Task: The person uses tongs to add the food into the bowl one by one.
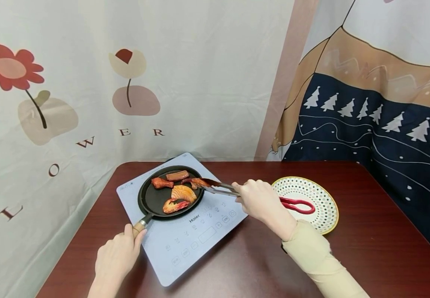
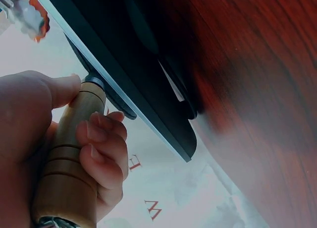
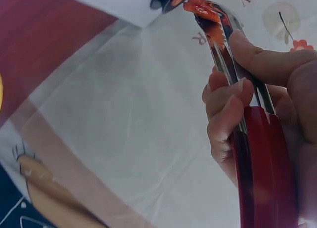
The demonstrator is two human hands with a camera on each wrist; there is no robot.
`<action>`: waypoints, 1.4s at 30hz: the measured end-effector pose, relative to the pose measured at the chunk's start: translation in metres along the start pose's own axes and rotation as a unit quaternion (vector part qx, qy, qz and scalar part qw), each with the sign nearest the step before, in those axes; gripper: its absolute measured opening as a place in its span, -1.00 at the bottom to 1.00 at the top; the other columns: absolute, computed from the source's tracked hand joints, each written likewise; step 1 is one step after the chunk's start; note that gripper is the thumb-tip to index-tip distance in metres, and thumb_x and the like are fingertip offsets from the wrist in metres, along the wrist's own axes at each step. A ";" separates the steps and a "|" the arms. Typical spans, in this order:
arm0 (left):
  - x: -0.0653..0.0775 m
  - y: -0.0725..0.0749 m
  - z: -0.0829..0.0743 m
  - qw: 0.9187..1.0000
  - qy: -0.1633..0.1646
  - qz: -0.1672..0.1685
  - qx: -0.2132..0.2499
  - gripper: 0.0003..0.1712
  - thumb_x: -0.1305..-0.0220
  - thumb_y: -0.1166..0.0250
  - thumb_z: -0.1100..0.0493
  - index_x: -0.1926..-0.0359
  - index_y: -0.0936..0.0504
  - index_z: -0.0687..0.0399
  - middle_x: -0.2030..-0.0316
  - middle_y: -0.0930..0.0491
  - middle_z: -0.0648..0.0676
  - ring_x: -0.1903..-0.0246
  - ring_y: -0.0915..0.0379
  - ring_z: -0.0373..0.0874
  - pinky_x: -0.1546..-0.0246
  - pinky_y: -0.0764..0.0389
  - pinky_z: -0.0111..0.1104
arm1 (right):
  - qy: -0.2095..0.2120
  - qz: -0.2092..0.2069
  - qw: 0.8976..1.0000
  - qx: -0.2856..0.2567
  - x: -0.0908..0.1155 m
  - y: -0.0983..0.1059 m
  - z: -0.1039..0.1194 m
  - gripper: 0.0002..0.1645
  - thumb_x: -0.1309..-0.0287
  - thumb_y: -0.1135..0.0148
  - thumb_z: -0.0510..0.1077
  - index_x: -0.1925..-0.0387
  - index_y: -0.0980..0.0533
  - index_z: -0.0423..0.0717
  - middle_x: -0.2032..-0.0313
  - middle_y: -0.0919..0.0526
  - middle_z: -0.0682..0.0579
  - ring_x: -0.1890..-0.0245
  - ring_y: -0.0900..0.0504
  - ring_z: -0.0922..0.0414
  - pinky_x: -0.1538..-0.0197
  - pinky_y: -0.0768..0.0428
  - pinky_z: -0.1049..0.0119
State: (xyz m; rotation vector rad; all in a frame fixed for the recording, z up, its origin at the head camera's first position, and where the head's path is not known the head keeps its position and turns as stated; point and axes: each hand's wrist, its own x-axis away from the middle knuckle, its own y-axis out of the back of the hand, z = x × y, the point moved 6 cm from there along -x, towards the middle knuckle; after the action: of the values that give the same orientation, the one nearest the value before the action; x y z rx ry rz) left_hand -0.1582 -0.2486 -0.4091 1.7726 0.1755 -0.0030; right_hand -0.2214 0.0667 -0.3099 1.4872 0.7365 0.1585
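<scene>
My left hand (image 1: 116,254) grips the wooden handle (image 2: 72,153) of a black frying pan (image 1: 155,200), thumb laid along it near the metal collar. The pan sits on a pale Haier induction cooktop (image 1: 181,265). My right hand (image 1: 261,200) holds metal tongs (image 3: 265,163) with red grips. Between the tong tips, over the pan's right side, is a small orange-red food piece (image 3: 203,10); its exact kind is unclear. Inside the pan lie a drumstick (image 1: 161,183), a sausage (image 1: 177,176), a salmon slice (image 1: 183,192) and a shrimp (image 1: 172,206).
A dotted plate (image 1: 330,203) with a yellow rim stands on the dark red-brown table (image 1: 371,256) at right, partly beneath my right wrist and the tongs' red end. Behind the table hangs a printed curtain (image 1: 215,91).
</scene>
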 end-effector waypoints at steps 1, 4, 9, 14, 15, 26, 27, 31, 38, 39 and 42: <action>0.000 0.000 0.000 1.000 0.001 0.001 0.000 -0.53 -0.37 -0.05 -0.11 0.33 -0.33 0.28 0.67 -0.46 0.23 0.67 -0.44 0.19 0.69 -0.35 -0.07 | 0.004 -0.004 1.000 0.001 -0.002 -0.001 0.004 -0.77 0.02 -0.41 -0.09 0.27 -0.57 0.03 0.59 -0.64 0.02 0.68 -0.54 0.00 0.64 -0.45 0.18; 0.000 0.000 0.000 1.000 0.002 0.005 -0.002 -0.53 -0.37 -0.06 -0.11 0.32 -0.33 0.28 0.66 -0.46 0.23 0.67 -0.44 0.18 0.69 -0.35 -0.07 | 0.014 -0.017 1.000 0.003 -0.007 -0.003 0.015 -0.74 0.01 -0.41 -0.08 0.22 -0.59 0.03 0.58 -0.64 0.03 0.69 -0.54 0.01 0.64 -0.46 0.19; -0.001 0.000 -0.001 1.000 0.004 0.009 -0.004 -0.53 -0.37 -0.05 -0.11 0.30 -0.33 0.29 0.65 -0.47 0.24 0.65 -0.45 0.20 0.68 -0.36 -0.06 | 0.029 -0.036 0.999 0.014 -0.016 -0.009 0.032 -0.71 0.00 -0.40 -0.03 0.19 -0.60 0.08 0.54 -0.67 0.05 0.69 -0.56 0.02 0.64 -0.47 0.20; -0.001 -0.001 0.000 1.000 0.006 0.012 -0.004 -0.53 -0.37 -0.06 -0.11 0.29 -0.34 0.29 0.64 -0.48 0.24 0.64 -0.46 0.19 0.67 -0.37 -0.07 | 0.046 -0.049 0.997 0.035 -0.022 -0.016 0.050 -0.71 -0.02 -0.38 0.00 0.18 -0.58 0.10 0.56 -0.65 0.07 0.71 -0.54 0.05 0.65 -0.45 0.23; -0.001 -0.001 0.000 1.000 0.006 0.014 -0.004 -0.53 -0.37 -0.05 -0.11 0.29 -0.34 0.29 0.64 -0.48 0.24 0.64 -0.46 0.19 0.67 -0.37 -0.07 | 0.048 -0.050 0.997 0.038 -0.023 -0.017 0.053 -0.71 -0.03 -0.37 0.01 0.17 -0.57 0.10 0.57 -0.64 0.08 0.70 -0.54 0.06 0.65 -0.45 0.24; -0.001 -0.001 0.001 1.000 0.009 0.017 -0.005 -0.52 -0.36 -0.06 -0.12 0.28 -0.34 0.29 0.62 -0.49 0.24 0.63 -0.46 0.19 0.67 -0.37 -0.07 | 0.081 -0.034 0.992 0.094 -0.035 -0.033 0.084 -0.54 -0.08 -0.27 -0.10 -0.08 -0.53 0.14 0.49 -0.64 0.13 0.66 -0.54 0.14 0.62 -0.45 0.33; -0.001 -0.002 0.001 1.000 0.010 0.020 -0.006 -0.52 -0.36 -0.06 -0.12 0.28 -0.34 0.29 0.62 -0.49 0.24 0.63 -0.47 0.18 0.66 -0.37 -0.07 | 0.087 -0.031 0.990 0.105 -0.035 -0.035 0.087 -0.56 -0.11 -0.24 -0.11 -0.08 -0.52 0.13 0.47 -0.65 0.12 0.66 -0.54 0.14 0.62 -0.45 0.33; -0.002 -0.002 0.001 0.999 0.013 0.028 -0.007 -0.52 -0.36 -0.06 -0.12 0.27 -0.35 0.29 0.63 -0.48 0.22 0.64 -0.46 0.16 0.67 -0.37 -0.08 | 0.104 -0.038 0.983 0.145 -0.038 -0.042 0.099 -0.63 -0.23 -0.14 -0.14 -0.07 -0.53 0.13 0.46 -0.65 0.11 0.65 -0.54 0.18 0.63 -0.48 0.34; -0.003 -0.002 0.002 0.999 0.021 0.039 -0.009 -0.50 -0.37 -0.04 -0.14 0.25 -0.35 0.30 0.63 -0.47 0.20 0.64 -0.45 0.12 0.67 -0.36 -0.12 | 0.112 -0.039 0.976 0.185 -0.045 -0.050 0.113 -0.63 -0.36 0.02 -0.12 -0.15 -0.48 0.10 0.38 -0.68 0.11 0.57 -0.54 0.20 0.59 -0.49 0.38; -0.003 -0.003 0.002 0.999 0.022 0.044 -0.010 -0.50 -0.37 -0.04 -0.14 0.24 -0.35 0.30 0.63 -0.47 0.20 0.64 -0.45 0.11 0.66 -0.37 -0.12 | 0.112 -0.038 0.975 0.188 -0.046 -0.052 0.114 -0.63 -0.37 0.03 -0.12 -0.15 -0.48 0.09 0.36 -0.69 0.10 0.57 -0.53 0.20 0.59 -0.49 0.39; -0.003 -0.003 0.002 0.999 0.024 0.048 -0.012 -0.50 -0.36 -0.05 -0.13 0.23 -0.35 0.31 0.63 -0.47 0.20 0.64 -0.45 0.09 0.66 -0.37 -0.13 | 0.111 -0.044 0.974 0.194 -0.050 -0.056 0.116 -0.63 -0.37 0.03 -0.11 -0.15 -0.49 0.09 0.36 -0.70 0.09 0.59 -0.50 0.21 0.62 -0.47 0.40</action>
State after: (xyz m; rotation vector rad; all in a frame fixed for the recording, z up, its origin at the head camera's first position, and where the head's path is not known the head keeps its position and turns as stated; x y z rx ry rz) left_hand -0.1611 -0.2501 -0.4120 1.7569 0.1254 0.1100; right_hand -0.2172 -0.0639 -0.3547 1.8226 1.0562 0.1189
